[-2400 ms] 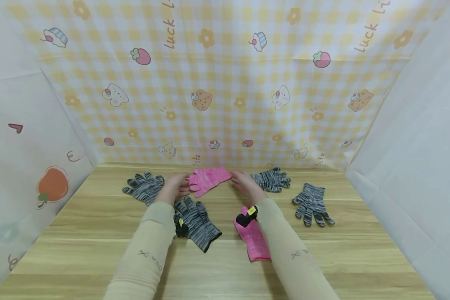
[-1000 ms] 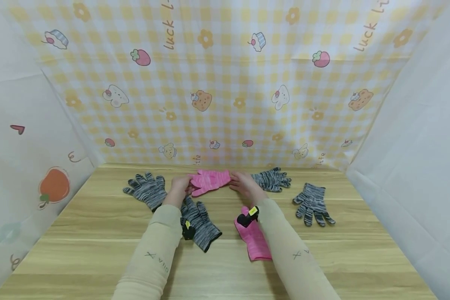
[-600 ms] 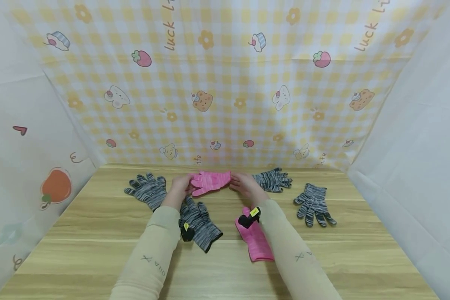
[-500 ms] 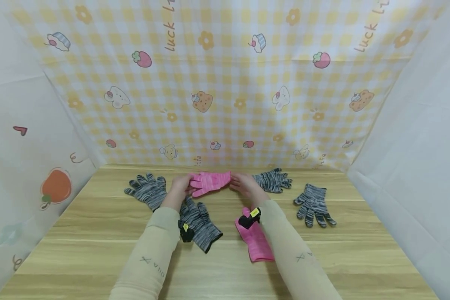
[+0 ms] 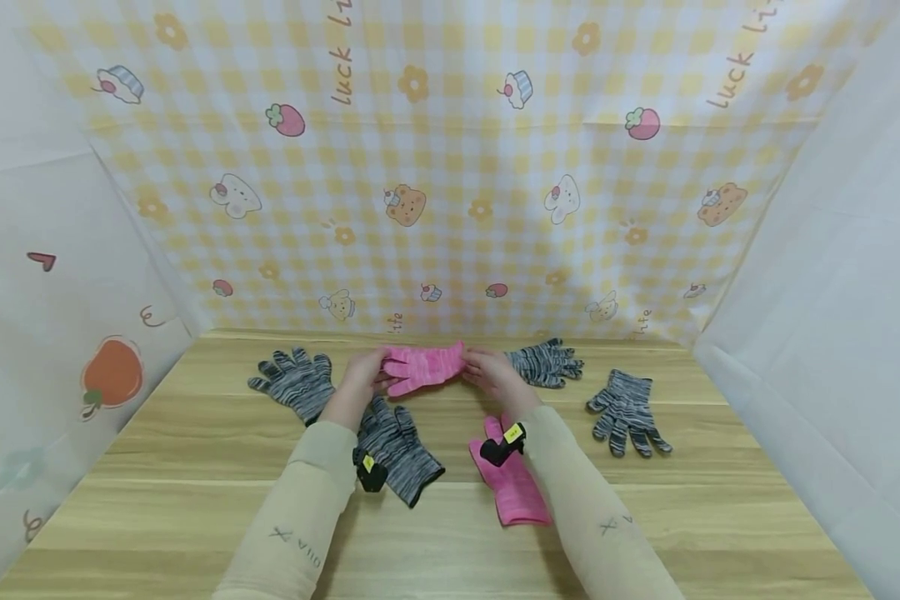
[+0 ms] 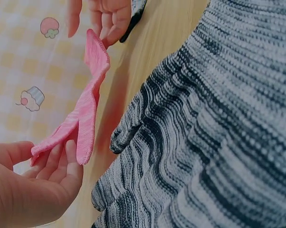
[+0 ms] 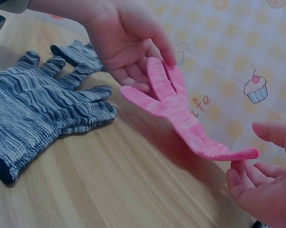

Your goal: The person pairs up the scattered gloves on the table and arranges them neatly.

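Pink and knitted, the held glove (image 5: 423, 369) is changing shape: its cuff (image 7: 228, 155) is now curling higher and its middle is sagging more than half a second ago. That is suggesting that the cloth is being handled by both ends, with the left side having the firmer grip. It is hanging just above the table (image 5: 435, 546), between the hands, near the back cloth (image 5: 450, 250). The left hand (image 5: 360, 377) is pinching its fingertips between thumb and fingers; the right hand (image 5: 493, 375) is holding its thumb well apart, its curved fingers touching the cuff from below. Two pink ones are showing: this and the near glove (image 5: 521, 498), lying partly behind the right sleeve (image 5: 592, 512). Four grey ones are lying around: the left glove (image 5: 296, 385), middle glove (image 5: 403, 457), back glove (image 5: 542, 365) and right glove (image 5: 626, 410).
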Demonstrator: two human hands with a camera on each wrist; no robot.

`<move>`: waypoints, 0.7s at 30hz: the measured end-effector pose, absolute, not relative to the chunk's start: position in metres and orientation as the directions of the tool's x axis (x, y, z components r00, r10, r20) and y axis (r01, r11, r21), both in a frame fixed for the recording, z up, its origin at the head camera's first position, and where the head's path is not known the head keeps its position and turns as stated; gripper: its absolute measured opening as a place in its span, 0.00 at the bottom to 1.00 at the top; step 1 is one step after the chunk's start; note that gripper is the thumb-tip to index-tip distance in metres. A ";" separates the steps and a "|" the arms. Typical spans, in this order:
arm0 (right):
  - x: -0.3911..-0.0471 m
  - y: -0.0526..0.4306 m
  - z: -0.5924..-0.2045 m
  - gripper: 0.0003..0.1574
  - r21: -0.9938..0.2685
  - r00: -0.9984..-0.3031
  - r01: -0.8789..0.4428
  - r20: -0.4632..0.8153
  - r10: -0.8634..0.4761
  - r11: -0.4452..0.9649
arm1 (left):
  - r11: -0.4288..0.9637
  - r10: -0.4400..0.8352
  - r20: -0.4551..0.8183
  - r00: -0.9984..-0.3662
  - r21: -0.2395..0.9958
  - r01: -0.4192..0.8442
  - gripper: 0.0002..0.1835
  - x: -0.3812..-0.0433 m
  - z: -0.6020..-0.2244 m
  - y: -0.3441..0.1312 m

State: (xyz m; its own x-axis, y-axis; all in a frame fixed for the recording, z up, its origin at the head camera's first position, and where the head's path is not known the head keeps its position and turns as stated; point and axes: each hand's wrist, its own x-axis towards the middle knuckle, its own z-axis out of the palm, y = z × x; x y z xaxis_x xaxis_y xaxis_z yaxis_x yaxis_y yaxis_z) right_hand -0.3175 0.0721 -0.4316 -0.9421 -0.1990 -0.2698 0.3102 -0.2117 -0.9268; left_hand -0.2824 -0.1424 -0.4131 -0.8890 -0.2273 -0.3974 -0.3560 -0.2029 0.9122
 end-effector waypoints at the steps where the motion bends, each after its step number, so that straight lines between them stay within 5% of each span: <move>1: -0.317 0.072 -0.431 0.31 -0.927 -0.943 0.308 -0.268 -0.199 -0.212 | -0.202 -0.226 -0.395 -0.891 0.913 -0.354 0.19 -0.282 -0.413 -0.142; 21: -0.304 0.074 -0.420 0.31 -0.939 -0.952 0.300 -0.283 -0.118 -0.167 | -0.103 -0.162 -0.349 -0.923 0.936 -0.336 0.20 -0.276 -0.399 -0.131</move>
State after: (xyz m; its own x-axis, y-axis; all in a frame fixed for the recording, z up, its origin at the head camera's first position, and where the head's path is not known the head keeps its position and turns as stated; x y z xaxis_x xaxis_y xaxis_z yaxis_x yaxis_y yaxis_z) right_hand -0.3037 0.0740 -0.4198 -0.9519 -0.1184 -0.2827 0.2998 -0.1665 -0.9394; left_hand -0.2758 -0.1313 -0.3989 -0.9229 -0.1623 -0.3493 -0.3362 -0.1030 0.9361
